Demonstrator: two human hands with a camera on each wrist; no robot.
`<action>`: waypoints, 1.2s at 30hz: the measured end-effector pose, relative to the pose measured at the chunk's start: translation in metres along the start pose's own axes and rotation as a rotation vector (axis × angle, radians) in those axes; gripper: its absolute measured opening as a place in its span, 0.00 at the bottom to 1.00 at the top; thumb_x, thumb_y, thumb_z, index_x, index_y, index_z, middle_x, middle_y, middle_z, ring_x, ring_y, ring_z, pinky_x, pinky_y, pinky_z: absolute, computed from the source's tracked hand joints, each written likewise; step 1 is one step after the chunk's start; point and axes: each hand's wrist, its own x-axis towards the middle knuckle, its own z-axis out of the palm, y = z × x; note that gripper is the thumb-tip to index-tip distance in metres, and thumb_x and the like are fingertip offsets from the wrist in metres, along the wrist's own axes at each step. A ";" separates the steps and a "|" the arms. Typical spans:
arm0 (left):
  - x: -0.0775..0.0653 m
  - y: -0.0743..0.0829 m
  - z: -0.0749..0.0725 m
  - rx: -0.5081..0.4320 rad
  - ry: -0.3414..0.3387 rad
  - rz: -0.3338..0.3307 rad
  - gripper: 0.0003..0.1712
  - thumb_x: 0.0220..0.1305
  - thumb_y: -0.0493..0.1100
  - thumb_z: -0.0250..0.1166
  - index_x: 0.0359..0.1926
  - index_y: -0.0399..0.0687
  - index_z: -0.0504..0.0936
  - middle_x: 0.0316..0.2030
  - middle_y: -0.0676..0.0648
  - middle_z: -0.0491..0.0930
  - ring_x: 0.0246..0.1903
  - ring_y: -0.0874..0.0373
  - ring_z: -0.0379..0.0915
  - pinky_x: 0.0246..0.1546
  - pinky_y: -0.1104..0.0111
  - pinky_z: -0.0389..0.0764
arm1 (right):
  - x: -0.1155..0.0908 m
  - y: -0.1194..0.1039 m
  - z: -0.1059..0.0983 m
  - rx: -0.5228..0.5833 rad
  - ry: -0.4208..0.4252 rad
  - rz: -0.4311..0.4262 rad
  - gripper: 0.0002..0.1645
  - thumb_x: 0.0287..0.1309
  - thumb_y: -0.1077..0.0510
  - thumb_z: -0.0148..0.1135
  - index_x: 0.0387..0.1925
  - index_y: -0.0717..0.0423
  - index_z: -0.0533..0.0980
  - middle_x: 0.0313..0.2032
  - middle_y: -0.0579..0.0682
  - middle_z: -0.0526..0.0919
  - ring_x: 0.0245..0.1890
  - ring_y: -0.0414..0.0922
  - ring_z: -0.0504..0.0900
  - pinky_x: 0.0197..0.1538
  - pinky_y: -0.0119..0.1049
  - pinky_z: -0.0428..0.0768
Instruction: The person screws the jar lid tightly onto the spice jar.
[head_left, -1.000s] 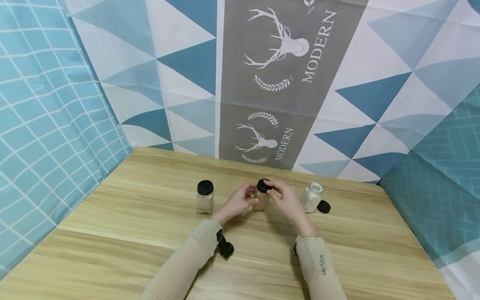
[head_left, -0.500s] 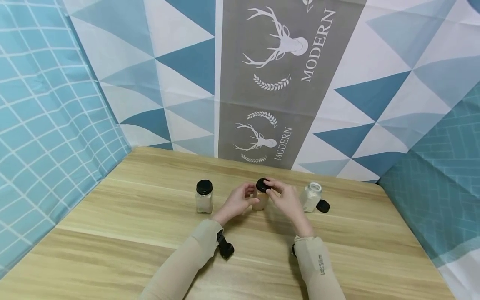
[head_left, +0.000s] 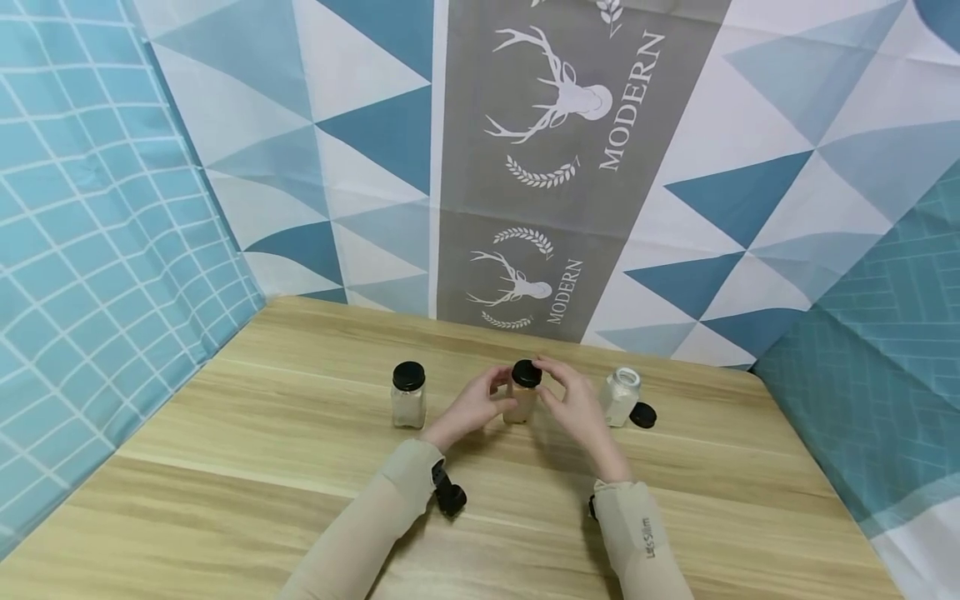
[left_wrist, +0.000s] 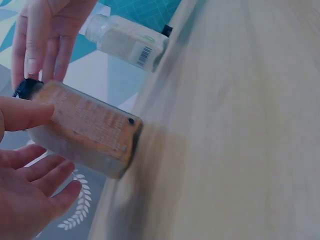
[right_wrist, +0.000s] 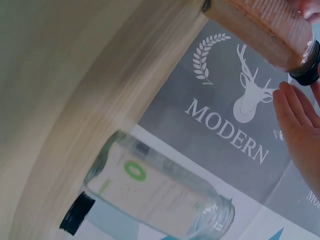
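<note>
A square glass spice jar (head_left: 522, 408) with brownish-orange contents stands between the hands, its black lid (head_left: 527, 373) on top. My left hand (head_left: 476, 406) holds it from the left. The left thumb (left_wrist: 27, 112) lies across the jar's upper front in the left wrist view, with the other fingers behind and beside it. My right hand (head_left: 573, 406) is at the lid from the right. One fingertip reaches the lid's edge, while other fingers, nearly straight, stand a little off it in the right wrist view. Whether the lid is loose cannot be seen.
An uncapped glass jar (head_left: 621, 398) stands to the right, with a loose black lid (head_left: 642, 415) beside it. At the left stands a capped jar (head_left: 408, 398) with pale contents. A patterned cloth wall (head_left: 510, 208) rises behind the wooden table (head_left: 300, 400).
My right thumb and fingers have loosened from the lid and moved slightly right. The left hand and the jar stay in place. The head view has shifted a little.
</note>
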 end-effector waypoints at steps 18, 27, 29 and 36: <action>0.009 0.028 -0.001 -0.004 0.081 0.127 0.28 0.61 0.36 0.58 0.62 0.42 0.64 0.60 0.45 0.67 0.60 0.52 0.62 0.62 0.62 0.63 | -0.012 0.011 -0.030 -0.089 0.102 0.001 0.08 0.55 0.62 0.61 0.38 0.55 0.81 0.36 0.49 0.84 0.33 0.43 0.79 0.35 0.37 0.77; 0.014 0.051 0.007 -0.003 0.132 0.109 0.21 0.61 0.34 0.56 0.57 0.41 0.70 0.54 0.47 0.74 0.55 0.54 0.68 0.59 0.59 0.67 | -0.022 0.020 -0.050 -0.131 0.165 0.028 0.05 0.55 0.59 0.62 0.33 0.54 0.81 0.29 0.48 0.82 0.19 0.37 0.68 0.16 0.28 0.63; 0.014 0.054 0.009 0.017 0.148 0.128 0.21 0.60 0.34 0.57 0.55 0.40 0.72 0.53 0.47 0.75 0.55 0.55 0.68 0.59 0.60 0.67 | -0.023 0.024 -0.055 -0.125 0.181 0.033 0.04 0.54 0.59 0.62 0.32 0.54 0.81 0.27 0.48 0.81 0.17 0.35 0.66 0.15 0.28 0.61; 0.014 0.068 0.020 0.246 0.168 0.263 0.20 0.58 0.36 0.59 0.53 0.45 0.74 0.52 0.50 0.76 0.55 0.58 0.69 0.58 0.67 0.68 | -0.030 0.040 -0.071 -0.100 0.274 0.042 0.02 0.53 0.61 0.62 0.28 0.57 0.79 0.23 0.48 0.79 0.15 0.34 0.64 0.15 0.26 0.62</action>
